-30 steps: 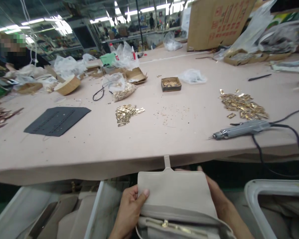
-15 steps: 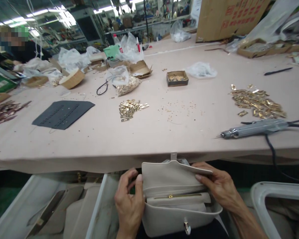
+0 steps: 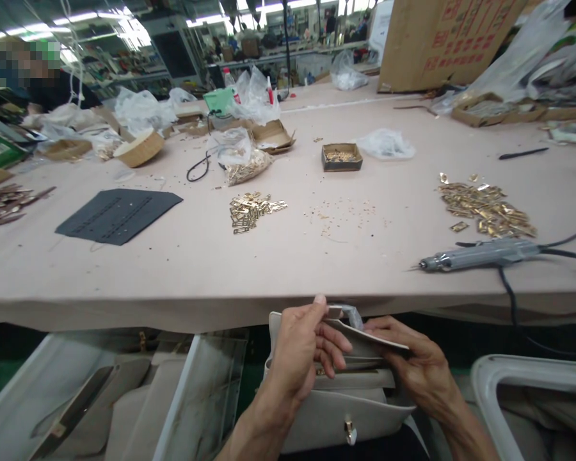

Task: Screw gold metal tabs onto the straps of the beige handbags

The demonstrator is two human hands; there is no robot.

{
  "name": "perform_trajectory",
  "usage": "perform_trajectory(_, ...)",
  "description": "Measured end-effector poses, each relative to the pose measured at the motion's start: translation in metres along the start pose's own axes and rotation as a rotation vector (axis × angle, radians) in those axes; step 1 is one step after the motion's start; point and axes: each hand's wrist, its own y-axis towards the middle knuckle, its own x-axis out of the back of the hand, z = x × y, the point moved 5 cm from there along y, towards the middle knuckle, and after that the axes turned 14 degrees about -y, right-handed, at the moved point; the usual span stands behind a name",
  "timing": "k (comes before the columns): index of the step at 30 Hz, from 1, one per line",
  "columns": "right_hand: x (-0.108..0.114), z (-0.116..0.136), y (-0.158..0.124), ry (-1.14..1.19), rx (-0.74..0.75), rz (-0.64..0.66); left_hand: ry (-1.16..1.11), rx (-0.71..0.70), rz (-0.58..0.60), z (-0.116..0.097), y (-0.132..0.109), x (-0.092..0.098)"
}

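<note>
A light beige handbag (image 3: pixel 326 416) sits at my lap with its flap raised, tilted toward the table's front edge. Inside it, a zipped pocket is partly hidden behind my left hand. A small metal clasp (image 3: pixel 349 432) shows on the bag's front. My left hand (image 3: pixel 292 349) reaches across the flap, thumb and fingers around the narrow tab (image 3: pixel 335 312) at its edge; the exact contact is partly hidden. At the flap's right end, my right hand (image 3: pixel 420 362) grips the edge between thumb and fingers. Clear plastic (image 3: pixel 352 315) pokes up behind the flap.
On the table lie an electric screwdriver (image 3: pixel 480 256), gold metal plates (image 3: pixel 489 208), slotted gold pieces (image 3: pixel 252 211), scattered tiny parts, a small box (image 3: pixel 342 157) and a dark sheet (image 3: pixel 120 216). A white bin (image 3: pixel 173 403) with beige bags stands at left; a white frame (image 3: pixel 480 384) at right.
My left hand has moved up and right from the bag's left side to the flap's tab. My right hand still holds the flap, which now tilts more toward me.
</note>
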Motion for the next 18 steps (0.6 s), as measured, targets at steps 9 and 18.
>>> perform_trajectory(9, 0.000, -0.005, 0.002, 0.043, 0.005, 0.011, -0.110, -0.187, 0.016, 0.011, -0.006, 0.005)
perform_trajectory(18, 0.000, -0.003, 0.009, 0.059, 0.047, -0.027, 0.092, -0.438, -0.035, 0.018, -0.010, 0.005)
